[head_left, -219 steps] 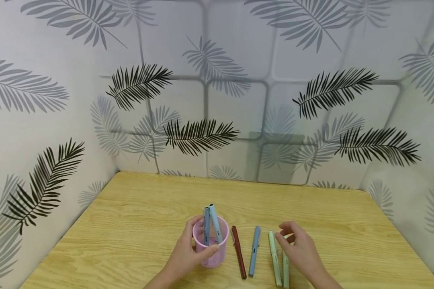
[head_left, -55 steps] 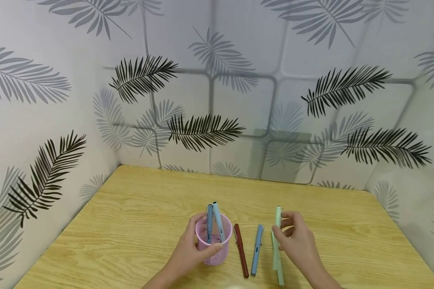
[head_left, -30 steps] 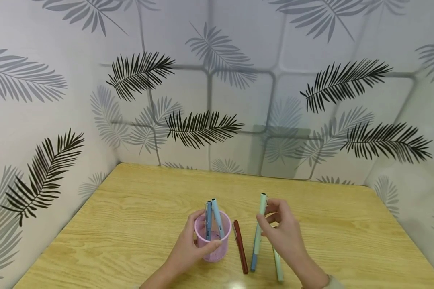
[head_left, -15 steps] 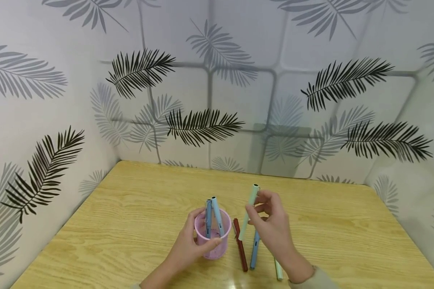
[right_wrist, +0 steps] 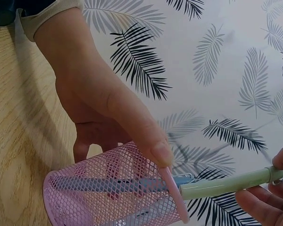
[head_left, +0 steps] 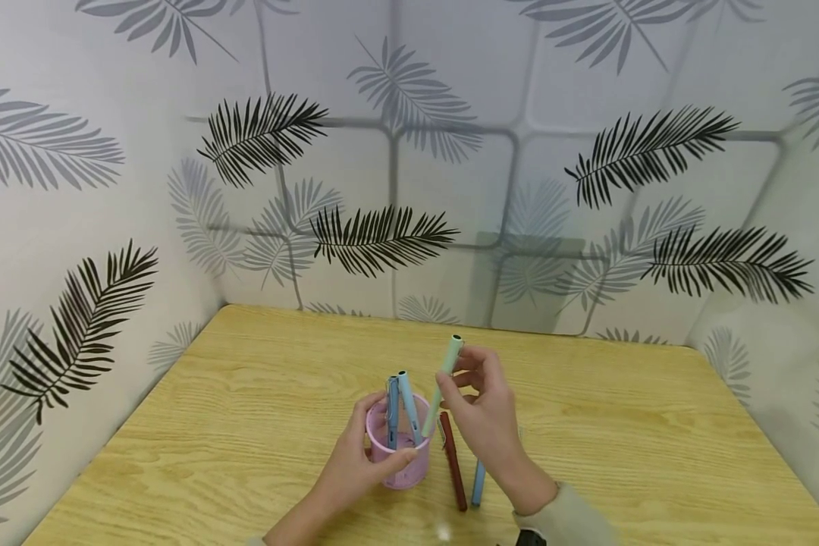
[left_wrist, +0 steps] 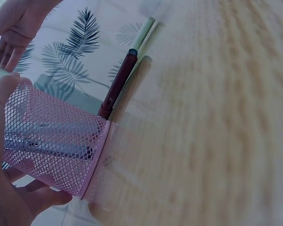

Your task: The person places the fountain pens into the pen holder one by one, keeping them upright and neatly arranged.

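My left hand (head_left: 363, 456) grips a pink mesh pen cup (head_left: 406, 476) that stands upright on the table. A dark blue pen (head_left: 392, 415) and a light blue pen (head_left: 410, 408) lean inside it. Between thumb and fingers, my right hand (head_left: 483, 402) pinches a light green pen (head_left: 447, 370), tilted, with its lower end at the cup's right rim. The right wrist view puts the green pen's end (right_wrist: 193, 191) right beside the rim, outside or just over the opening; I cannot tell which.
On the wood table (head_left: 280, 379), right of the cup, lie a dark red pen (head_left: 453, 466) and a blue pen (head_left: 478, 484) partly under my right hand. Another light green pen (left_wrist: 144, 32) shows beyond the red one in the left wrist view. Patterned walls (head_left: 444, 288) enclose the table.
My right hand has picked up one green pen from the table and carried it left, past the blue and red pens, to the cup. The left hand has stayed on the cup.
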The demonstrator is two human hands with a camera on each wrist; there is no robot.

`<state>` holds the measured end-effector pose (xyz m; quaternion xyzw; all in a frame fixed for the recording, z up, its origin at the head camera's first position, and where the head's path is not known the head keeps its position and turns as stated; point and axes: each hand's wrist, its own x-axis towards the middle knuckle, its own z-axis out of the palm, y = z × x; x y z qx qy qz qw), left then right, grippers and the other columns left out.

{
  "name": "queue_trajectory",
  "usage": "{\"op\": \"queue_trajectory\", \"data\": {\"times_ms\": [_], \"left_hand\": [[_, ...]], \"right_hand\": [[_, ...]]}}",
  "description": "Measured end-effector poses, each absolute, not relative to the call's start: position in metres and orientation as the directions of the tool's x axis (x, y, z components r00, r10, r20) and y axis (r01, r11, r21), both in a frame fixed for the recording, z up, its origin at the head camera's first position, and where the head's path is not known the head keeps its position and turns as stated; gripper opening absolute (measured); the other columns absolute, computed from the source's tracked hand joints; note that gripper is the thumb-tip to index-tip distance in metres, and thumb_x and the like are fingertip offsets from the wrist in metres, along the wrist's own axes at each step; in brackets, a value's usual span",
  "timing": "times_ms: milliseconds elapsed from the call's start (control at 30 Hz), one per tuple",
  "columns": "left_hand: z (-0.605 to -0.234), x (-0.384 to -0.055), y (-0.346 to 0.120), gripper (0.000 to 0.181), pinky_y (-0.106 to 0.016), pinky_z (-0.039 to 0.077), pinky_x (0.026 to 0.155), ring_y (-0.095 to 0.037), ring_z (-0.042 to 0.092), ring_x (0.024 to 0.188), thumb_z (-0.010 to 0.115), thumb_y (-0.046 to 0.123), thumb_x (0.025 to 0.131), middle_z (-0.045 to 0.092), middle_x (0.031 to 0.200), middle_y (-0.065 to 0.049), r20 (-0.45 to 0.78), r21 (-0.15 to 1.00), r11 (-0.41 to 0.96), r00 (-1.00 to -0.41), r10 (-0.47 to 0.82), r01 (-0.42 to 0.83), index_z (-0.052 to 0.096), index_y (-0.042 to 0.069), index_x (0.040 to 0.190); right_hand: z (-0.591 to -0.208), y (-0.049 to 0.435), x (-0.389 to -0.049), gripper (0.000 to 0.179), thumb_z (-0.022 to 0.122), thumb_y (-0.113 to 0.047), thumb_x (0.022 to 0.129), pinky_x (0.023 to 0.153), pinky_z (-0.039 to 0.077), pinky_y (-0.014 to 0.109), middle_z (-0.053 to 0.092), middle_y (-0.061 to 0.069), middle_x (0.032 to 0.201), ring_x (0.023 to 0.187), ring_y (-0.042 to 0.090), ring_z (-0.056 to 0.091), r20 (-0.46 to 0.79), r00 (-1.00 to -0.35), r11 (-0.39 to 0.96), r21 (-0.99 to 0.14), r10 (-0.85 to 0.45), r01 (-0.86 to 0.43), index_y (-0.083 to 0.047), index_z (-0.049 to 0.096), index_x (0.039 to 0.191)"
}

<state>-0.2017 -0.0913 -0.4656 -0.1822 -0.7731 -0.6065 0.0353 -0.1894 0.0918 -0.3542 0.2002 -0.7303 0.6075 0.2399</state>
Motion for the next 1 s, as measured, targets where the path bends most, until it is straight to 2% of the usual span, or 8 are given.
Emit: {"op": "queue_trajectory", "data": {"times_ms": [267, 400, 600, 833, 1000], "left_hand": [[-0.466, -0.201, -0.092, 0.08, -0.033, 0.052, 0.078, -0.023, 0.05, 0.114, 0.078, 0.032, 0.076, 0.041, 0.134, 0.003, 0.287, 0.92, 0.206, -0.931, 0.227, 0.334, 0.029, 0.03, 0.139], [-0.466, -0.201, -0.092, 0.079, -0.034, 0.052, 0.077, -0.024, 0.05, 0.113, 0.077, 0.031, 0.077, 0.042, 0.134, 0.002, 0.28, 0.925, 0.194, -0.931, 0.233, 0.327, 0.028, 0.031, 0.139], [-0.464, -0.2, -0.092, 0.08, -0.036, 0.05, 0.081, -0.024, 0.049, 0.116, 0.077, 0.033, 0.077, 0.04, 0.136, 0.001, 0.271, 0.925, 0.206, -0.933, 0.237, 0.321, 0.028, 0.03, 0.139], [-0.464, -0.2, -0.092, 0.08, -0.035, 0.051, 0.081, -0.025, 0.049, 0.115, 0.077, 0.035, 0.076, 0.041, 0.136, -0.002, 0.274, 0.92, 0.221, -0.933, 0.232, 0.325, 0.028, 0.029, 0.139], [-0.465, -0.2, -0.092, 0.08, -0.035, 0.051, 0.08, -0.025, 0.049, 0.115, 0.077, 0.035, 0.076, 0.041, 0.135, -0.001, 0.277, 0.921, 0.214, -0.933, 0.232, 0.327, 0.028, 0.029, 0.139]], "right_hand": [[-0.361, 0.086, -0.189, 0.033, 0.063, 0.008, 0.083, 0.053, 0.052, 0.026, 0.058, 0.016, 0.094, 0.072, 0.023, 0.06, 0.618, -0.786, 0.258, -0.755, -0.031, -0.603, 0.005, 0.046, 0.111], [-0.363, 0.085, -0.187, 0.034, 0.064, 0.007, 0.083, 0.055, 0.051, 0.026, 0.059, 0.015, 0.093, 0.073, 0.024, 0.061, 0.602, -0.798, 0.313, -0.752, -0.035, -0.581, 0.003, 0.047, 0.112], [-0.361, 0.086, -0.183, 0.035, 0.065, 0.008, 0.082, 0.056, 0.049, 0.025, 0.06, 0.017, 0.092, 0.074, 0.027, 0.06, 0.541, -0.838, 0.371, -0.767, -0.062, -0.523, 0.005, 0.047, 0.111], [-0.397, 0.097, -0.204, 0.037, 0.069, -0.006, 0.084, 0.055, 0.048, 0.022, 0.06, 0.005, 0.095, 0.076, 0.018, 0.058, 0.493, -0.865, 0.381, -0.784, -0.096, -0.49, -0.007, 0.048, 0.114], [-0.403, 0.099, -0.205, 0.034, 0.069, -0.006, 0.084, 0.053, 0.048, 0.024, 0.059, 0.004, 0.092, 0.073, 0.016, 0.056, 0.494, -0.859, 0.391, -0.77, -0.134, -0.504, -0.008, 0.05, 0.112]]}}
